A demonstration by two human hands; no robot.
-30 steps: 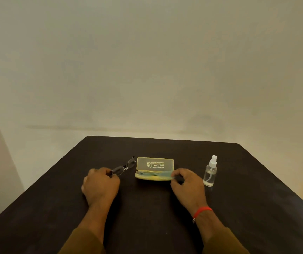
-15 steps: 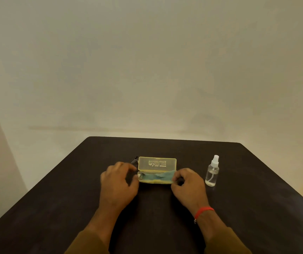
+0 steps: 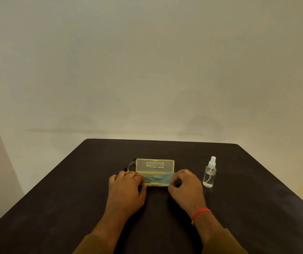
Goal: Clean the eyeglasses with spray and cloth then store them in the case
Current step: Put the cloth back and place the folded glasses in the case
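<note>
A yellow translucent eyeglass case [image 3: 155, 165] stands open at the table's middle, lid upright. A blue cloth [image 3: 158, 178] lies in its lower half. My left hand [image 3: 127, 188] is curled over the case's left end, thumb at the front rim. My right hand [image 3: 186, 186] pinches the cloth's right edge at the case's right end. The dark-framed eyeglasses [image 3: 130, 166] lie on the table just left of the case, partly hidden behind my left knuckles. A clear spray bottle [image 3: 209, 174] with a white nozzle stands upright to the right of my right hand.
Everything sits on a dark table [image 3: 165, 217], whose far edge runs just behind the case. A pale wall and floor lie beyond it. A red thread band circles my right wrist [image 3: 200, 212].
My left hand let go of the eyeglasses, which stayed on the table, and moved right to the case's left end. My right hand stayed at the case's right end.
</note>
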